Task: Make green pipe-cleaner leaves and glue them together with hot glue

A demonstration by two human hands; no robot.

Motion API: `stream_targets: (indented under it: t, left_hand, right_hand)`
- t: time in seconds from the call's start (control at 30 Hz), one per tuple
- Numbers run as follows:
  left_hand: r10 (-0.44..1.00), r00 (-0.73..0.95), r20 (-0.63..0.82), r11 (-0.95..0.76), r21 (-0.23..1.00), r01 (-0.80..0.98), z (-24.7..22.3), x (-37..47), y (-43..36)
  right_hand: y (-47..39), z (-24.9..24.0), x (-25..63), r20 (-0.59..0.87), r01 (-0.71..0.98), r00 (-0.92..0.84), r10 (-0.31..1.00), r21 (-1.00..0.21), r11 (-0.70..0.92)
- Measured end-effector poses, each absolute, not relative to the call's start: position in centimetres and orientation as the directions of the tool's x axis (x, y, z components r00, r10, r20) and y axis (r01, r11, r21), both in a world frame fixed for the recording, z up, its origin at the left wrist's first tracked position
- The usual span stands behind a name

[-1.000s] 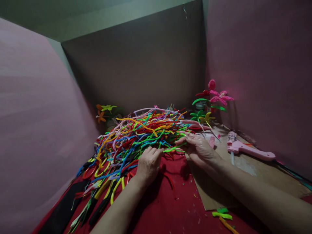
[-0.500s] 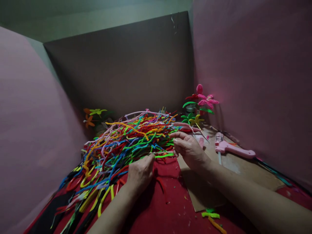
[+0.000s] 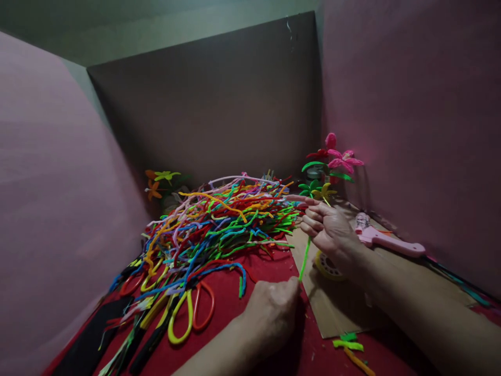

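A bright green pipe cleaner [image 3: 306, 259] runs on a slant between my two hands, above the edge of the cardboard. Its lower end is pinched in my left hand [image 3: 273, 306], which is closed low over the red cloth. Higher up, my right hand [image 3: 327, 225] is closed around the upper part, fingers curled and the index finger pointing left. The far end of the pipe cleaner is hidden by that hand. Just left of it lies a big heap of mixed-colour pipe cleaners [image 3: 230, 230].
Scissors with yellow handles [image 3: 190, 317] and red handles [image 3: 214, 308] lie at the left. A yellow ring-shaped spool [image 3: 321, 266] and a pink glue gun [image 3: 397, 243] rest on the cardboard [image 3: 332, 316]. Pipe-cleaner flowers [image 3: 344, 162] stand behind. Green and orange scraps [image 3: 352, 345] lie in front.
My left hand has moved right and nearer, away from the heap. My right hand has shifted right and its fingers have curled in. The green pipe cleaner now stretches between them, and the spool shows.
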State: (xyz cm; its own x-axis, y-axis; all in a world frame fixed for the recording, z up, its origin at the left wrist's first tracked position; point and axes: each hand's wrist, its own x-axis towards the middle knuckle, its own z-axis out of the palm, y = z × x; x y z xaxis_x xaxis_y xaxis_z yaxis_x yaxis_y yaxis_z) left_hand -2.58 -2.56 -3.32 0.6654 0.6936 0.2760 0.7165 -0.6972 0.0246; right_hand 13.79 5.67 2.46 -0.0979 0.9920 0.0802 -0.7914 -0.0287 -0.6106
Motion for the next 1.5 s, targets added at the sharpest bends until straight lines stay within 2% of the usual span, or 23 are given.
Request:
stream_targets:
  t: [0.13,0.27,0.4,0.5,0.53,0.63,0.77,0.87,0.97,1.13,1.37,1.5]
  left_hand:
    - [0.719,0.656,0.227,-0.685,0.080,0.724,-3.3,-2.2,-3.0]
    - [0.736,0.626,0.258,-0.663,0.087,0.743,-3.3,-2.5,-2.9]
    - [0.713,0.562,0.420,-0.646,0.081,0.759,-3.3,-3.5,-2.5]
    - [0.697,0.416,0.584,-0.582,0.121,0.804,-3.1,-4.9,-1.5]
    - [0.698,0.372,0.612,-0.556,0.135,0.820,-3.0,-5.3,-1.2]
    - [0.699,0.316,0.642,-0.523,0.157,0.838,-2.8,-6.3,-0.3]
    - [0.665,0.415,0.621,-0.587,0.091,0.804,-2.9,-6.5,0.0]
    - [0.600,0.541,0.589,-0.665,-0.009,0.747,-3.2,-6.3,-0.2]
    - [0.588,0.623,0.516,-0.696,-0.070,0.714,-3.6,-6.1,-0.4]
    - [0.612,0.621,0.490,-0.657,-0.121,0.744,-3.8,-6.1,-0.3]
    - [0.607,0.648,0.461,-0.673,-0.136,0.727,-3.9,-5.6,-0.8]
    - [0.595,0.647,0.477,-0.670,-0.152,0.727,-3.9,-5.3,-0.9]
  right_hand:
    - [5.7,2.5,14.1,0.050,-0.825,-0.136,0.989,-0.559,-0.085]
    - [6.0,2.4,14.5,0.072,-0.816,-0.139,0.988,-0.573,-0.073]
    - [5.8,2.4,14.2,0.132,-0.835,-0.119,0.984,-0.550,-0.027]
    - [5.3,2.3,13.3,0.140,-0.841,-0.057,0.989,-0.541,0.028]
    - [5.0,2.1,12.9,0.117,-0.838,-0.055,0.992,-0.546,0.018]
    - [4.4,1.2,11.7,-0.028,-0.740,-0.197,0.980,-0.651,-0.167]
    - [3.7,0.2,10.7,-0.018,-0.567,-0.291,0.957,-0.802,-0.188]
    - [3.8,0.1,10.6,0.029,-0.486,-0.225,0.974,-0.870,-0.086]
    - [4.4,0.2,10.9,0.097,-0.523,-0.094,0.991,-0.851,0.034]
    - [5.4,0.2,11.7,0.114,-0.597,0.006,0.994,-0.797,0.095]
    - [5.8,0.3,11.9,0.221,-0.452,0.129,0.967,-0.855,0.255]
    - [5.3,0.7,12.0,0.217,-0.436,0.145,0.965,-0.862,0.259]
